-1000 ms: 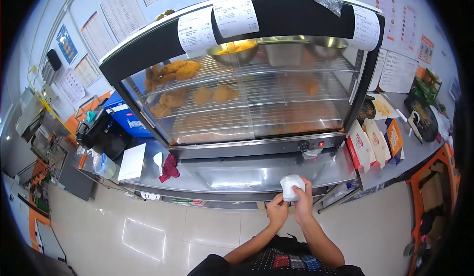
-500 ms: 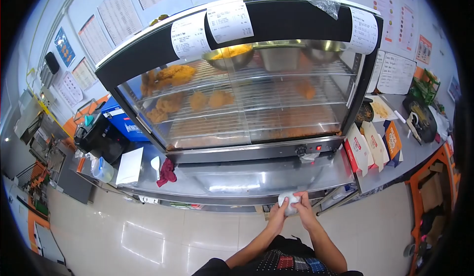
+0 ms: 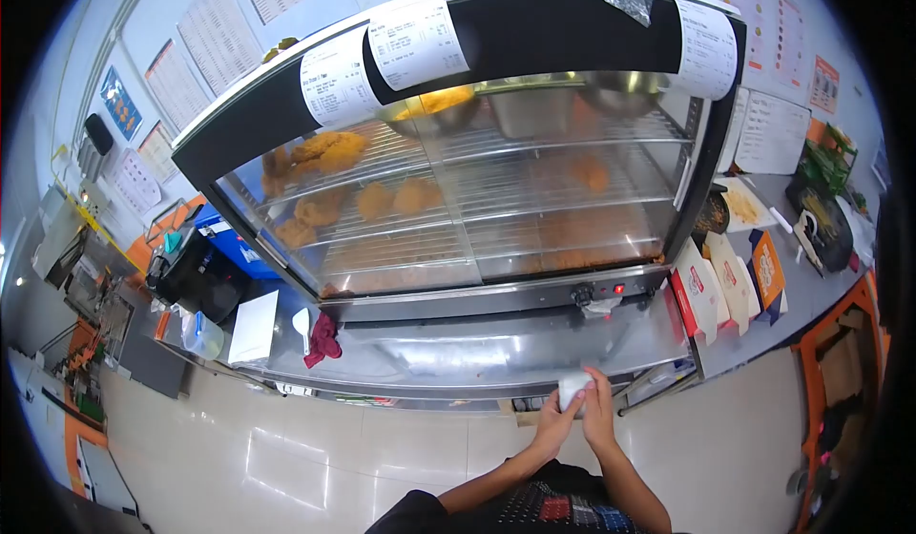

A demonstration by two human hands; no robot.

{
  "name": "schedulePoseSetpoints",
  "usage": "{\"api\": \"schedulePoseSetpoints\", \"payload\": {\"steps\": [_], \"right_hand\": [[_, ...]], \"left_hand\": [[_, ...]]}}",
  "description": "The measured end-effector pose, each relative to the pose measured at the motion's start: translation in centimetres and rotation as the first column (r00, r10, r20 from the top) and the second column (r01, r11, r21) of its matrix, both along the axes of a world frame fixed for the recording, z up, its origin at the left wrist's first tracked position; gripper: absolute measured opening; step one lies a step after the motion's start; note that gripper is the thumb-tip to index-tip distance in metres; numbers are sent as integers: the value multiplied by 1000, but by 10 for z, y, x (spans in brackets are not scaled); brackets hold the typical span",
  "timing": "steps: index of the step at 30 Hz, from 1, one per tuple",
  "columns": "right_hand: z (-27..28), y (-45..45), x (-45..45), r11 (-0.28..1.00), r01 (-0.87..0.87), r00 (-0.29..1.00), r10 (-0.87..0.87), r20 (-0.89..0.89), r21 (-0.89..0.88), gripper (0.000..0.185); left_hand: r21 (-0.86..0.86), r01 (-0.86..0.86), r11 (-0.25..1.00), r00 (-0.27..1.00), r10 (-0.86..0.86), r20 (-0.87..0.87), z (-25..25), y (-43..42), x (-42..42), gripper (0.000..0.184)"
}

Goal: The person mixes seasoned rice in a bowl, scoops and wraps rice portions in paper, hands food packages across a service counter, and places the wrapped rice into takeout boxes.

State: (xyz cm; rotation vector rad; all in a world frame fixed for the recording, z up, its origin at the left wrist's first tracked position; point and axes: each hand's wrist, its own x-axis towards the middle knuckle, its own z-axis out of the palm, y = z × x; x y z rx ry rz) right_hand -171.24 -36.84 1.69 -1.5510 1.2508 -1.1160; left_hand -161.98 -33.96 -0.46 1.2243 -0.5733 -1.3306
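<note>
A small white rounded bundle (image 3: 572, 387), which looks wrapped in paper or plastic, is held up in front of my body at the counter's front edge. My left hand (image 3: 553, 427) grips it from the left and below, with the thumb against it. On its right side my right hand (image 3: 598, 408) is closed against the bundle, fingers pointing up. What the wrapping contains is hidden. Just beyond both hands lies the steel counter (image 3: 448, 343), below a glass food warmer (image 3: 458, 291) holding pieces of fried food (image 3: 329, 152) on wire shelves.
A dark red cloth (image 3: 323, 340), a white spoon (image 3: 302, 329) and a sheet of white paper (image 3: 254, 329) lie on the counter at left. Printed cartons (image 3: 701, 291) stand at right, near a dark pan (image 3: 822, 224). Receipts (image 3: 336, 81) hang from the warmer's top.
Both hands have moved slightly right with the white bundle, and the right fingers now point upward along its side. The view has shifted a little.
</note>
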Motion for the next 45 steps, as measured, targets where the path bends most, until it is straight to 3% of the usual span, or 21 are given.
{"api": "schedulePoseSetpoints", "payload": {"steps": [5,9,13,15,16,17,18,21,24,25,26,29,30,32,35,36,37,39,41,43,45], "right_hand": [[-12,-13,-52,990,71,965,-99,242,123,34],[-16,-28,-95,962,69,887,-180,425,263,35],[-28,-38,-148,970,57,932,-136,335,236,35],[-25,-42,-172,971,-21,935,-65,348,238,34],[-23,-44,-185,966,-66,923,-36,383,250,35],[-14,-45,-191,954,-90,924,-27,382,285,35],[-8,-45,-204,939,-72,926,-62,372,337,35],[-35,-58,-244,1000,-1,998,2,60,-18,34],[-2,-60,-277,993,97,992,-101,73,60,33],[3,-65,-287,985,66,965,-104,240,161,32],[10,-70,-299,970,12,906,-115,408,245,30],[47,-83,-355,965,69,925,-157,345,255,31],[45,-89,-376,969,65,856,-176,486,237,34],[68,-107,-412,934,284,792,-356,496,217,37],[113,-139,-460,860,491,747,-498,440,140,39],[121,-151,-473,829,543,657,-518,549,133,38],[123,-158,-482,800,584,558,-517,649,136,37],[118,-174,-488,783,602,551,-550,627,158,37],[109,-199,-501,768,621,549,-569,612,157,37],[91,-217,-506,846,481,612,-511,603,229,36],[90,-225,-507,865,428,625,-492,606,261,38]], "left_hand": [[-4,248,969,945,-243,-217,-12,-23,-36,48],[69,315,946,939,-301,-169,-4,-42,-77,48],[66,265,962,958,-254,-133,-10,-49,-125,49],[76,178,981,984,-179,3,-14,-51,-150,51],[32,115,993,991,-113,-71,-17,-48,-166,50],[-24,111,994,994,-111,12,-17,-50,-175,49],[-65,150,986,986,-145,78,-24,-50,-185,47],[-7,219,976,976,-219,-14,-5,-47,-215,44],[95,361,928,920,-371,129,35,-54,-233,48],[89,381,920,915,-389,106,35,-58,-235,50],[35,379,925,913,-380,150,35,-62,-235,50],[-139,302,943,846,-198,495,48,-91,-240,47],[-127,324,938,841,-224,492,57,-101,-242,47],[-339,78,937,679,199,706,76,-129,-247,40],[-444,152,883,550,298,781,110,-156,-271,33],[-548,226,805,495,390,777,114,-165,-283,27],[-542,218,812,492,388,780,121,-171,-295,27],[-585,403,704,464,394,793,134,-179,-313,22],[-592,325,738,515,387,765,126,-189,-332,18],[-529,322,785,582,277,765,110,-189,-336,22],[-495,240,835,523,318,790,107,-178,-346,22]]}}
